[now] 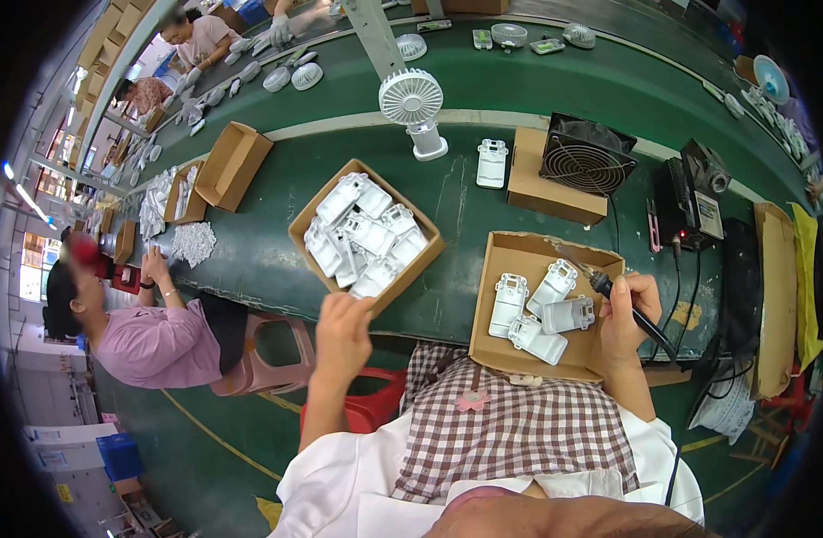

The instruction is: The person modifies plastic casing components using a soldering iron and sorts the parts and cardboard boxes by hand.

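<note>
My right hand [628, 316] is closed around the black handle of a soldering iron [654, 333], its tip angled up and left over a shallow cardboard tray [495, 344]. Several white plastic housings [546, 334] lie in that tray. To the left stands a cardboard box [413, 280], set at an angle and heaped with more white plastic housings [368, 235]. At its near edge, the curled fingers of my left hand [342, 334] grip the rim; part of the fingertips is hidden.
Beyond the tray, a black fan [586, 160] rests on a cardboard box [555, 197]. A black soldering station [685, 211] with cables stands right. A small white fan [411, 100] stands behind the full box. Another person [156, 332] sits left; a green conveyor [519, 76] crosses the back.
</note>
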